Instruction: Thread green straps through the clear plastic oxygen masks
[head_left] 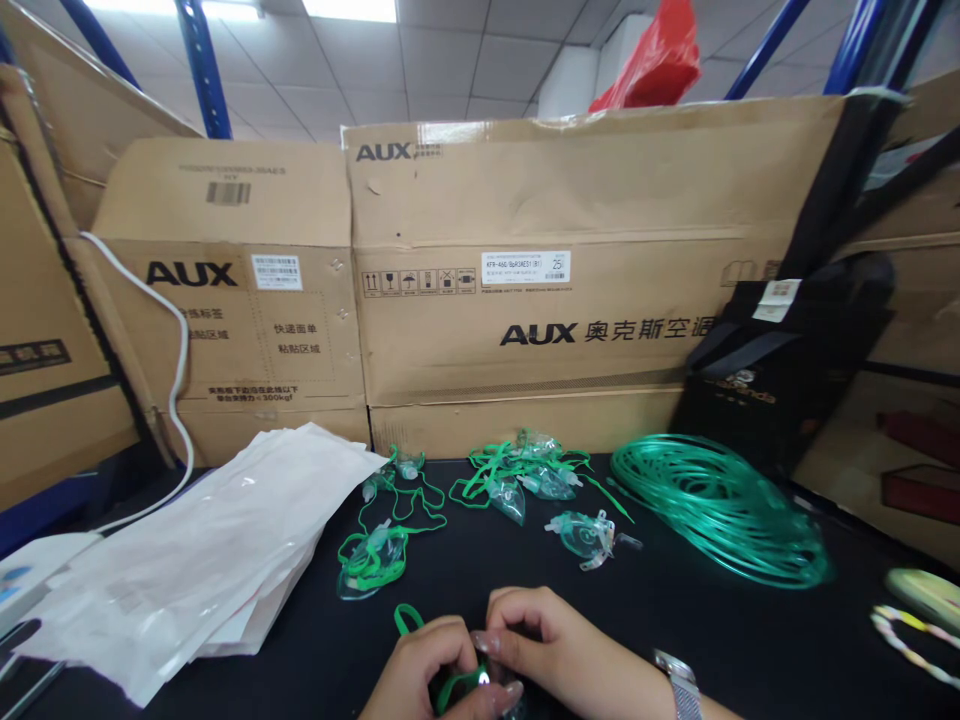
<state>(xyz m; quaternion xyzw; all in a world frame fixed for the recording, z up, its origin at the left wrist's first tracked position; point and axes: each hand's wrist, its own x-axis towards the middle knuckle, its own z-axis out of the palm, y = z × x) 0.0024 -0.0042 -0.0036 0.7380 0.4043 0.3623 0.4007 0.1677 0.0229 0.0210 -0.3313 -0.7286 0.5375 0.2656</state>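
My left hand (424,670) and my right hand (555,645) meet at the bottom edge of the black table (750,640). Both are closed around a clear green mask with a green strap (411,620), whose loop sticks out above my left fingers. A silver watch (679,685) is on my right wrist. Beyond my hands lie several loose green masks: one with a strap at the left (371,562), one in the middle (585,533), and a tangled heap (517,475) further back.
A stack of white paper pouches (202,550) lies at the left. A coil of green tubing (720,505) sits at the right, beside a black bag (780,370). Large AUX cardboard boxes (555,260) wall off the back. A white cable (176,380) hangs at left.
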